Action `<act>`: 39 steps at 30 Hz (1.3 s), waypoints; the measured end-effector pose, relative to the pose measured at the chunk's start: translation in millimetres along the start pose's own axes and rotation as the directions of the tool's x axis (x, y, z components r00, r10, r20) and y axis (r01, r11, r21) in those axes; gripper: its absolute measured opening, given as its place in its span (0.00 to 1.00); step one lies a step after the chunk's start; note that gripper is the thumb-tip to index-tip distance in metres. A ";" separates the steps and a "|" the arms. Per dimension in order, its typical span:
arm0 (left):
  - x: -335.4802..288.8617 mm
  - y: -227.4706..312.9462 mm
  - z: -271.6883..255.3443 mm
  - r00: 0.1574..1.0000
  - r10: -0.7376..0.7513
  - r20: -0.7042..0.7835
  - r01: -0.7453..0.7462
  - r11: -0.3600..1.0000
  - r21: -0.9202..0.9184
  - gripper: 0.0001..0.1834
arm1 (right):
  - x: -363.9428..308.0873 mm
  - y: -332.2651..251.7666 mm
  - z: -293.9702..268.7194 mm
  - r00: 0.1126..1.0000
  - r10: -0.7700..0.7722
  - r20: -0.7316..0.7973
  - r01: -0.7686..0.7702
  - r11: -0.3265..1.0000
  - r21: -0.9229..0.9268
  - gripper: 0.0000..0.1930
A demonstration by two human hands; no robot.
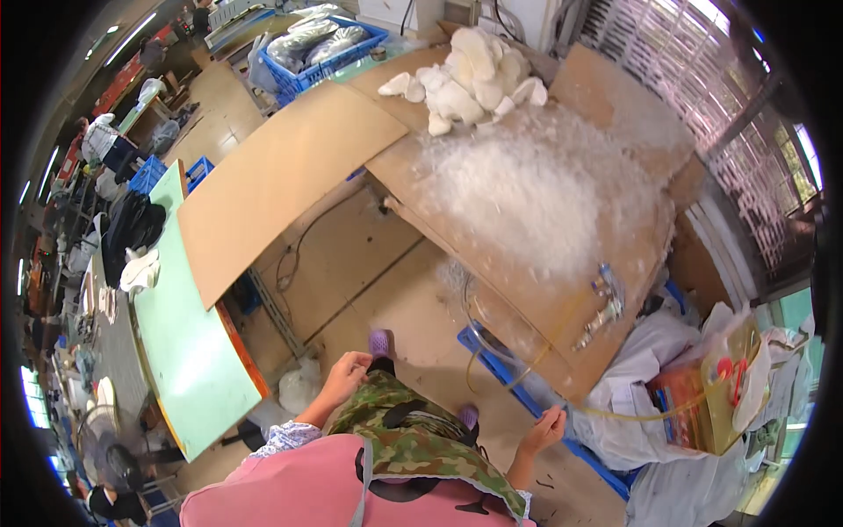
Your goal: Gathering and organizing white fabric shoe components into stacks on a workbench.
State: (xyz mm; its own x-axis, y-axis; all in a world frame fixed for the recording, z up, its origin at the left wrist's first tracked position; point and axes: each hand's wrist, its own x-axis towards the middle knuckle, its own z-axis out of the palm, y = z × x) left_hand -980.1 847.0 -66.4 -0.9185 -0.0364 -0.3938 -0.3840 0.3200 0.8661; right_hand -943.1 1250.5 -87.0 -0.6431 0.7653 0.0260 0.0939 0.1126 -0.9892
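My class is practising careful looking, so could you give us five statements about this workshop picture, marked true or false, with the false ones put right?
1. White pieces are heaped beside loose white fluff. True.
2. The right hand grips the metal tool. False: the tool lies on the brown board, apart from that hand.
3. The left hand is buried in the fluff. False: it is well away from it, near the camouflage cloth.
4. Both visible shoes are purple. True.
5. The silvery packages sit in a red crate. False: the crate is blue.
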 end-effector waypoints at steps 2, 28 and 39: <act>41.9 -17.3 -55.8 0.999 0.003 -0.047 -0.005 0.999 -0.041 0.17 | 1.8 -42.1 68.9 0.999 0.001 0.047 0.000 1.000 -0.031 0.15; 615.4 238.3 -245.8 0.889 0.422 0.177 -0.429 0.903 0.007 0.17 | 399.4 -303.0 813.5 0.435 -0.623 0.650 0.858 0.506 -0.089 0.11; 849.1 275.8 -257.5 0.825 0.544 0.152 -0.515 0.614 0.599 0.18 | 452.2 -347.8 861.8 0.507 -0.131 0.852 0.569 0.793 -0.217 0.11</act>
State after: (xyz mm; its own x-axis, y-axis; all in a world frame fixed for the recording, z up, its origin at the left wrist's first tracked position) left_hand -1890.2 660.6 -82.6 -0.9525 0.2881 0.0991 0.2938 0.7819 0.5498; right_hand -1921.5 1011.3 144.5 -0.9859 -0.1664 0.0195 -0.1264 0.6624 -0.7384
